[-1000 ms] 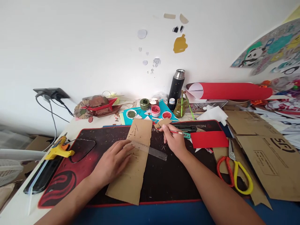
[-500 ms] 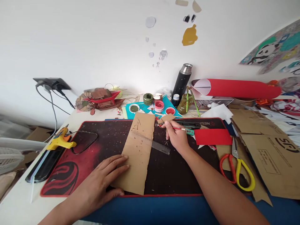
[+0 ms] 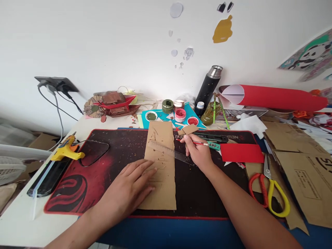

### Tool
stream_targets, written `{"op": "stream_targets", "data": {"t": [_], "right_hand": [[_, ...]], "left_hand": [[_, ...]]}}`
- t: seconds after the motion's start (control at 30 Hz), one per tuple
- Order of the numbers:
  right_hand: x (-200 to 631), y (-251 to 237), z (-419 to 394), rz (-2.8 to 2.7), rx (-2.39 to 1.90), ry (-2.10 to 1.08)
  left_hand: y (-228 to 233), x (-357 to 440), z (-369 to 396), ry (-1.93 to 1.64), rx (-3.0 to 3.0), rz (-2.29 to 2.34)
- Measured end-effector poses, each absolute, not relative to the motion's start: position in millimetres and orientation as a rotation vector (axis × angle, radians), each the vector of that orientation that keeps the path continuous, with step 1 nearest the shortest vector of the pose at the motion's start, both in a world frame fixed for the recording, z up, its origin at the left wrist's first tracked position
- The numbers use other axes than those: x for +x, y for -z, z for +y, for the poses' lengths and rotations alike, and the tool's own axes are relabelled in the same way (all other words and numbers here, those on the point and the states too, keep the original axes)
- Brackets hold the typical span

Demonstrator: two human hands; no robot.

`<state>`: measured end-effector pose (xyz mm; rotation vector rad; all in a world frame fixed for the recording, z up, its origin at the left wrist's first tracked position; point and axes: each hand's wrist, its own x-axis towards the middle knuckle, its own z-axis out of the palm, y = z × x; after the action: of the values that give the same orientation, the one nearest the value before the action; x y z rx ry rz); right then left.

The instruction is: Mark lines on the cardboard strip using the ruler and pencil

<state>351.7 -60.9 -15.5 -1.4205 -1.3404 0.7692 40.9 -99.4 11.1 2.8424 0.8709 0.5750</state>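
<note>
A long brown cardboard strip (image 3: 160, 162) lies upright on the black-and-red desk mat (image 3: 103, 166). My left hand (image 3: 132, 188) rests flat on the strip's lower left part, fingers spread. A clear ruler (image 3: 171, 152) lies slanted across the strip's upper half. My right hand (image 3: 198, 152) sits at the ruler's right end and pinches a thin red pencil (image 3: 199, 143), its tip pointing left toward the strip. A small cardboard scrap (image 3: 189, 129) lies just beyond that hand.
Red-and-yellow scissors (image 3: 269, 188) and a red paper sheet (image 3: 241, 153) lie to the right, among cardboard sheets (image 3: 303, 166). Paint pots (image 3: 180, 115), a black flask (image 3: 209, 86) and a red paper roll (image 3: 275, 98) stand at the back. A yellow glue gun (image 3: 66, 150) lies at the left.
My left hand moved back up onto the cardboard strip after sliding to its lower left edge. The strip and ruler shifted slightly. My right hand kept the pencil near the ruler's end.
</note>
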Motion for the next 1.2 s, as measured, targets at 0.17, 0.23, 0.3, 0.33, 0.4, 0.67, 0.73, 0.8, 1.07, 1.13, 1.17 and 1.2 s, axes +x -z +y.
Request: {"op": "stream_targets", "data": {"t": [0.17, 0.23, 0.3, 0.33, 0.4, 0.67, 0.73, 0.8, 1.07, 1.13, 1.17, 1.2], "right_hand": [[351.7, 13.5, -61.6, -1.330, -1.405, -0.765], [351.9, 12.2, -61.9, -1.319, -1.411, -0.756], [351.8, 11.5, -62.1, -1.322, -1.413, -0.756], [351.7, 11.5, -62.1, -1.328, -1.411, -0.759], [351.3, 11.9, -62.2, -1.336, -1.407, -0.767], [351.7, 13.2, -61.9, -1.308, -1.415, -0.778], [351.9, 13.2, -61.7, -1.305, -1.411, -0.777], [351.9, 13.2, -61.4, -1.310, -1.410, -0.774], [351.4, 13.5, -62.0, -1.304, -1.402, -0.769], [351.2, 13.4, -62.3, -1.302, -1.397, -0.767], [351.0, 13.5, -62.4, -1.300, -1.397, -0.765], [350.9, 13.6, -62.4, -1.297, -1.397, -0.766]], "left_hand": [[-5.1, 73.8, -66.8, -0.445, 2.932, 0.863], [3.6, 80.3, -59.2, -0.385, 2.952, 0.855], [11.7, 82.1, -56.1, -0.363, 2.952, 0.862], [14.7, 81.6, -56.0, -0.360, 2.950, 0.862], [17.9, 78.8, -57.8, -0.356, 2.947, 0.851], [8.2, 57.0, -75.4, -0.426, 2.905, 0.743], [8.0, 51.9, -81.1, -0.471, 2.887, 0.756], [10.7, 49.0, -87.0, -0.516, 2.872, 0.777], [24.8, 50.7, -99.0, -0.649, 2.886, 0.839], [24.9, 50.7, -99.4, -0.646, 2.874, 0.846], [24.7, 50.5, -99.6, -0.647, 2.873, 0.846], [24.5, 50.2, -99.8, -0.652, 2.871, 0.847]]}}
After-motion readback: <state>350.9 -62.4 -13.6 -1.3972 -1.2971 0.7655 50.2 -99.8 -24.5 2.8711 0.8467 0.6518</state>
